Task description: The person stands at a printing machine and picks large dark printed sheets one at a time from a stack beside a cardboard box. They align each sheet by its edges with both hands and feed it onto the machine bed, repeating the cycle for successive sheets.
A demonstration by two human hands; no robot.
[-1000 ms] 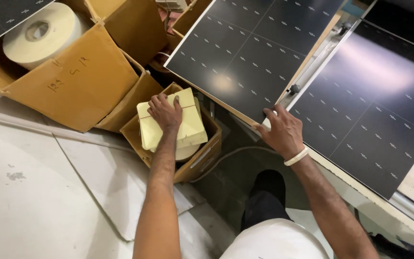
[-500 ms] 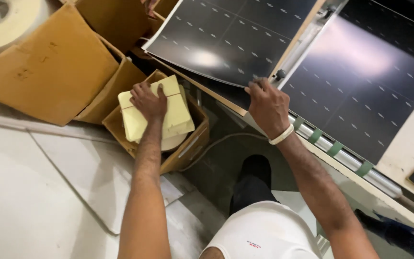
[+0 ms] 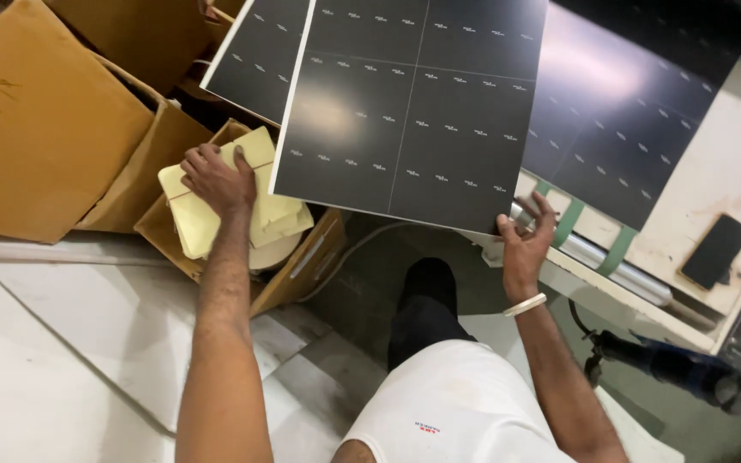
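Note:
My left hand [image 3: 214,177] rests palm-down on a stack of pale yellow sheets [image 3: 259,214] that lies in a small open cardboard box [image 3: 310,257] on the floor. My right hand [image 3: 521,240] grips the lower right corner of a dark panel with a grid of small white marks [image 3: 413,111], lifted and tilted off the stack. A second dark panel [image 3: 250,64] lies beneath it, partly covered.
A large cardboard box [image 3: 36,129] stands at the left. A workbench [image 3: 731,180] at the right carries a glossy dark panel [image 3: 628,103], a black phone [image 3: 715,250] and a metal roller with green bands [image 3: 593,253]. Pale floor tiles [image 3: 62,343] lie below.
My right hand has lifted one dark panel by its corner and swung it up over the box. My left hand stays on the yellow sheets. The camera view has shifted left and down.

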